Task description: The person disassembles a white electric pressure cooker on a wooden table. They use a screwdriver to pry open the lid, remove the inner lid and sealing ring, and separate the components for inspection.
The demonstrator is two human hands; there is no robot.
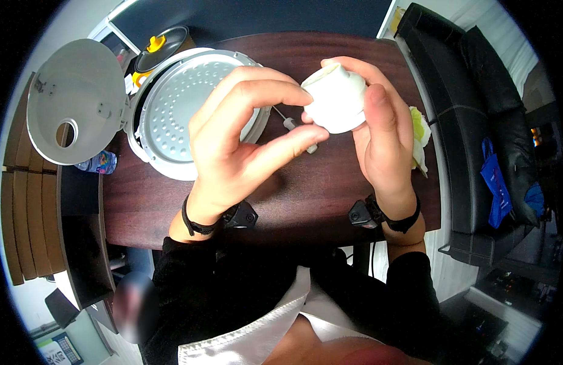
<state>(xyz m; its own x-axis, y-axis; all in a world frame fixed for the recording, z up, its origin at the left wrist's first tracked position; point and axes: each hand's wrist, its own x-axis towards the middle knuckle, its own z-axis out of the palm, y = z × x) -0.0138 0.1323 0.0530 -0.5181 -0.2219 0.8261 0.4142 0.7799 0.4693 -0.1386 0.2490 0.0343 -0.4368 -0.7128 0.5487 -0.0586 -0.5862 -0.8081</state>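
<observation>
Above the table, my right hand (pixel 385 115) holds a small white rounded cap (pixel 336 100) with a rimmed opening on top. Its thumb lies along the cap's near right side, and the fingers curl behind. My left hand (pixel 232 121) reaches in from the other side. Index fingertip and thumb tip meet the cap's left edge, one above the other, with a wide gap behind them. Beneath the hands lies a screwdriver (pixel 291 125) with a pale handle, partly covered by the left thumb. Left of that hand sits a round grey appliance part (pixel 172 115) with a dimpled metal disc, partly hidden.
A large white cover (pixel 77 100) with a round hole stands at the left edge of the dark wooden table (pixel 281 216). Behind is a black lidded pot (pixel 166 52) with a yellow knob. A green-and-white item (pixel 420 137) lies at right, beside a black sofa (pixel 470 128).
</observation>
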